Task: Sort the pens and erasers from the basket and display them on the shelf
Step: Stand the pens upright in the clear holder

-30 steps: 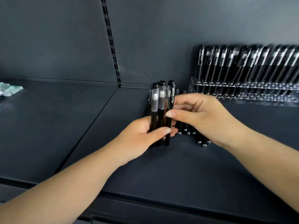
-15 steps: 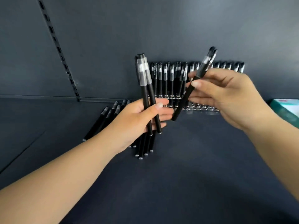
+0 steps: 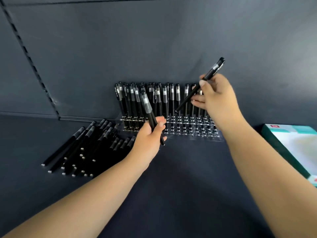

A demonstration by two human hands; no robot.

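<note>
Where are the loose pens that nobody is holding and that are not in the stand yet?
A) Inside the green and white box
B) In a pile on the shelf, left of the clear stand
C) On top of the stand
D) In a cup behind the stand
B: the loose pens lie flat in a heap on the dark shelf, left of the clear stand.

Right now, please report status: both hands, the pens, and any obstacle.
Left hand grips a pen or two. Right hand pinches one pen, tip down over the rack. Rack's back rows filled, front holes free. Loose pens lie left. Nothing blocks.
</note>
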